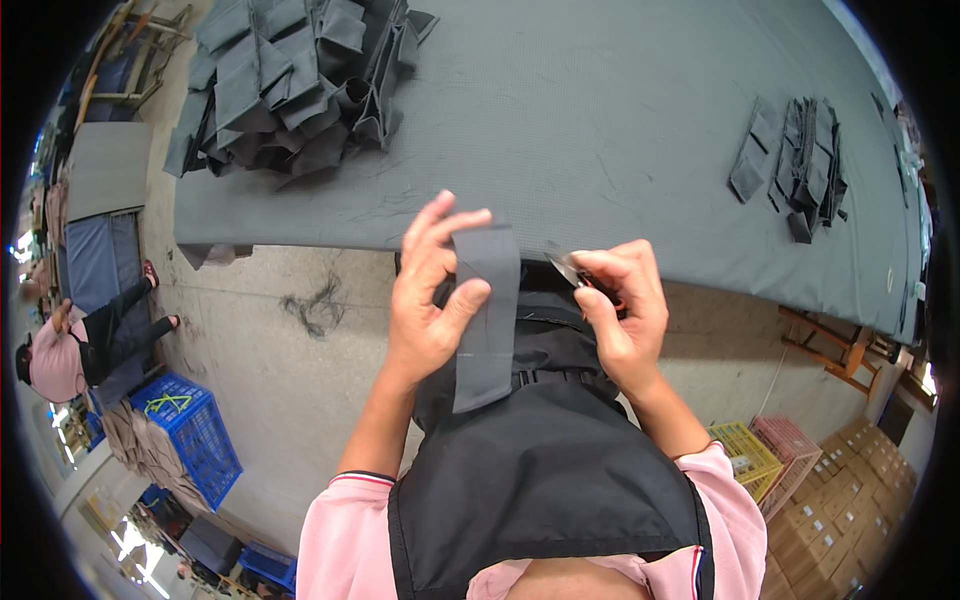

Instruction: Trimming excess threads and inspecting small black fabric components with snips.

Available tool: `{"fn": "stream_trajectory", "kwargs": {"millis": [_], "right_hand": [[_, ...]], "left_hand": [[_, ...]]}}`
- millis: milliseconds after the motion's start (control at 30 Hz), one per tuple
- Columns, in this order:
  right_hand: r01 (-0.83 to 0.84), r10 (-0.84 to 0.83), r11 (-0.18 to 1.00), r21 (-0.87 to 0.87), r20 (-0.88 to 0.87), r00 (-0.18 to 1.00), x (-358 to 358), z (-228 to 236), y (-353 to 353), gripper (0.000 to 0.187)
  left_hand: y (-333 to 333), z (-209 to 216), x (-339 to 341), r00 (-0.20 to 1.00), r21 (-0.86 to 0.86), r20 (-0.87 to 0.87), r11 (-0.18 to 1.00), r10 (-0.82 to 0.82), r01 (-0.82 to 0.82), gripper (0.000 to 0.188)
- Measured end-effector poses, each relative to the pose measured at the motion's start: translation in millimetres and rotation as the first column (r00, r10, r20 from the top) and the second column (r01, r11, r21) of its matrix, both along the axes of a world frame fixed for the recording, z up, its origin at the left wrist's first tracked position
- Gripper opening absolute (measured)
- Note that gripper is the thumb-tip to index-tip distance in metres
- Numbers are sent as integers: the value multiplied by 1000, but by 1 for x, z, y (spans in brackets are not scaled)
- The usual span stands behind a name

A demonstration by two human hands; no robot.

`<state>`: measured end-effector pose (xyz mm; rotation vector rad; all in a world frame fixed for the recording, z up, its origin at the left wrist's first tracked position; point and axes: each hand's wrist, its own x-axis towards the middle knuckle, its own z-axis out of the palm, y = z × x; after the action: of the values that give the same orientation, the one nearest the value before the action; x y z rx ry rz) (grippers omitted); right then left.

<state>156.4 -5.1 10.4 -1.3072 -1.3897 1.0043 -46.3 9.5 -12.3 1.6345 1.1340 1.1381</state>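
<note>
My left hand (425,305) holds a grey strip of fabric (487,335) upright in front of my apron, near the table's front edge. The thumb lies on one side of the strip and the other fingers are partly spread. In my right hand (630,315) is a pair of small thread snips (563,267), its pointed metal blades directed toward the strip but apart from it. Red and dark handles show between the fingers. On the grey cloth-covered table (560,130), a big heap of grey fabric pieces (285,85) lies at the left.
A smaller fabric stack (808,165) lies at the table's right. Loose threads (318,305) are on the floor. A blue crate (200,435) stands left; yellow (743,455) and pink (785,455) crates and cardboard boxes (850,495) stand right. Another person (60,360) is at far left.
</note>
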Motion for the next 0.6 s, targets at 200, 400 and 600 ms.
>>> {"fn": "stream_trajectory", "kwargs": {"millis": [200, 400, 600], "right_hand": [[-344, 258, 881, 325, 279, 925, -10, 11, -12, 44], [-362, 128, 820, 443, 475, 871, -19, -13, -7, 38], [-166, 138, 975, 149, 182, 974, -15, -13, 16, 16]], "left_hand": [[33, -15, 9, 853, -435, 287, 853, 435, -288, 21], [39, 0, 28, 831, -589, 308, 779, 463, -215, 27], [8, -25, 6, 868, -372, 129, 835, 480, -406, 29]]}}
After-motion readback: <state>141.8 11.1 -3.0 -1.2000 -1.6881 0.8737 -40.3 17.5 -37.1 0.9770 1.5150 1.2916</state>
